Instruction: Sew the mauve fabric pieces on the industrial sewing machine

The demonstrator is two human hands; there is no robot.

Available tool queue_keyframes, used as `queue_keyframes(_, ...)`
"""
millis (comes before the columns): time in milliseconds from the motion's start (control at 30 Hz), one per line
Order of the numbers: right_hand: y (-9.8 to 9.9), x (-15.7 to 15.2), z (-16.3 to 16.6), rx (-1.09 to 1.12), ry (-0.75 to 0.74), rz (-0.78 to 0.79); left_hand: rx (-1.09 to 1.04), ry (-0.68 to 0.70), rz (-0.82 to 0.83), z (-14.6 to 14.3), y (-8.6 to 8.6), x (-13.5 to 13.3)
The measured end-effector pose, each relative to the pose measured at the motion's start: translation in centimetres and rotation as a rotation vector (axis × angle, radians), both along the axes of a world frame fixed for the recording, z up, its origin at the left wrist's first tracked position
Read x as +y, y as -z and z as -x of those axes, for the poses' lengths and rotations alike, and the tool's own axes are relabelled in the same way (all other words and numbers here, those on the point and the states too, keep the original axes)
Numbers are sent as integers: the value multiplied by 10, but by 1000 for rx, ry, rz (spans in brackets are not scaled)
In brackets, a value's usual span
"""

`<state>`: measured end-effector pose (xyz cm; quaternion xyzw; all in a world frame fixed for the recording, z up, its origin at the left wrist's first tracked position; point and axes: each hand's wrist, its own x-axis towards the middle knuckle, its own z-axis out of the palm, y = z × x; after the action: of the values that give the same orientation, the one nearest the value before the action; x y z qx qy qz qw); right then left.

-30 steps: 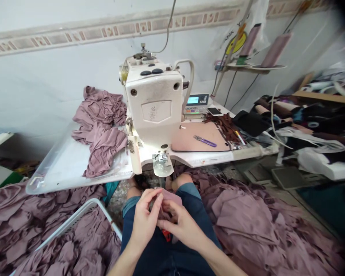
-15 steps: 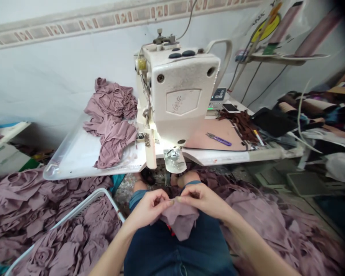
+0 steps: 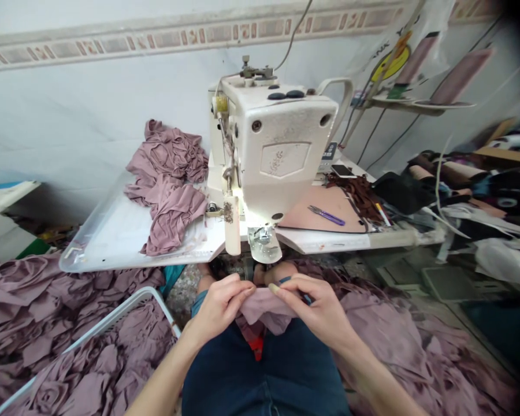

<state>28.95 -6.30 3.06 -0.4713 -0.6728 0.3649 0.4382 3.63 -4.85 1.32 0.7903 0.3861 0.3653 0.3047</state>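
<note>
Above my lap, my left hand [image 3: 226, 303] and my right hand [image 3: 307, 300] pinch the top edge of a mauve fabric piece [image 3: 266, 309] between thumbs and fingers. A short stretch of that edge runs taut between them, and the rest hangs in folds. Under the cloth a small red item [image 3: 255, 346] shows; I cannot make out what it is. Just beyond my hands stands a white sewing machine [image 3: 286, 156], its metal sewing plate [image 3: 265, 248] at the table's near edge, with no cloth seen on it.
A mauve fabric heap [image 3: 169, 179] lies on the table [image 3: 108, 231], left of the machine. Purple thread snips [image 3: 326, 215] rest to its right, near a phone [image 3: 342, 171]. A white basket [image 3: 162, 297] of mauve pieces stands at lower left. More mauve cloth [image 3: 385, 329] spreads at right.
My hands have moved a little apart, drawing the fabric edge straight between them. The hanging cloth has lifted, and more of the red item shows. The camera view has shifted slightly.
</note>
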Motion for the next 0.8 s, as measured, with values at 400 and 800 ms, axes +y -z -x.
queue_keyframes(400, -19, 44, 1, 148, 151, 60, -167, -140, 287, -21, -43, 29)
queue_keyframes(800, -14, 68, -4, 300, 209, 224, -302, -328, 288, -34, -48, 57)
